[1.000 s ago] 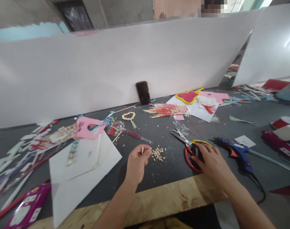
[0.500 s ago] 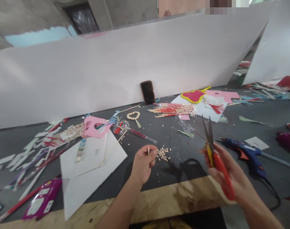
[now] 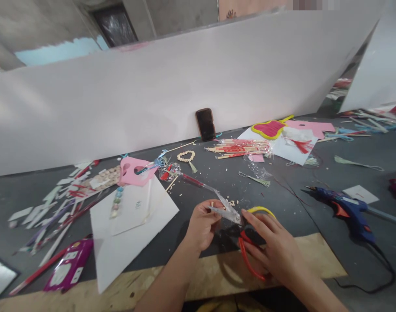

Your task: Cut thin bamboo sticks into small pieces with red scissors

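Note:
In the head view, my left hand (image 3: 200,226) pinches a short, thin wooden stick (image 3: 212,203) whose tip pokes up above the fingers. My right hand (image 3: 271,240) grips scissors (image 3: 232,215) with one yellow and one red handle. Their blades are spread and point left, with the lower one close to the left fingertips and the stick. Whether a blade touches the stick I cannot tell. Behind the blades lie small cut wooden pieces (image 3: 233,203), mostly hidden by the scissors and my hands.
White sheets (image 3: 109,260) and a pink cutout (image 3: 132,171) lie left, a purple packet (image 3: 70,264) nearer. Bundled red-and-wood sticks (image 3: 240,148) and a bead ring (image 3: 186,156) lie beyond. A phone (image 3: 205,124) leans on the white partition (image 3: 152,95). A blue glue gun (image 3: 347,208) lies right.
My right hand has brought the scissors left and turned them, with the blades opened wider, beside my left hand. My left hand still pinches the stick. The view has shifted slightly.

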{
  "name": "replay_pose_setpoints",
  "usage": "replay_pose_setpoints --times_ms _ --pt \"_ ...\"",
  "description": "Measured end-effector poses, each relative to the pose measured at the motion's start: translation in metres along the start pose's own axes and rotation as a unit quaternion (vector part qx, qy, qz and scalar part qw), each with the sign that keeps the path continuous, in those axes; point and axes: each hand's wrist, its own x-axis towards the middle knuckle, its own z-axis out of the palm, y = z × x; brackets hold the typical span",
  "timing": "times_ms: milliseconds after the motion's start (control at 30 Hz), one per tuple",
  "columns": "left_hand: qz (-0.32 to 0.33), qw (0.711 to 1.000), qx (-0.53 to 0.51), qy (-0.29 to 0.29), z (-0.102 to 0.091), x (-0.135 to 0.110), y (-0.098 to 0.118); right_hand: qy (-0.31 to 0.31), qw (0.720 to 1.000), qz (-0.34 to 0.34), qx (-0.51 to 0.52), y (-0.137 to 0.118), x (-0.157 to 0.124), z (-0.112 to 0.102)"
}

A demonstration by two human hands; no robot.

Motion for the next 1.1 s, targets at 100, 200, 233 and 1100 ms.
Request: replay_pose_setpoints --times_ms 100,200,233,1100 --pt "-0.003 1.0 0.003 -0.016 -0.002 0.001 -0.001 0.012 1.0 -0.01 0.0 -0.001 -0.001 0.001" --pt "-0.003 1.0 0.008 -0.023 -0.006 0.002 -0.003 0.014 1.0 -0.015 0.004 -0.001 -0.001 0.001" --pt "-0.003 1.0 0.01 -0.022 -0.006 0.003 -0.004 0.014 1.0 -0.015 0.004 -0.001 -0.002 0.001" --pt "0.096 0.954 0.285 0.011 -0.011 0.004 -0.005 0.145 0.926 0.274 0.217 0.027 -0.021 -0.003"
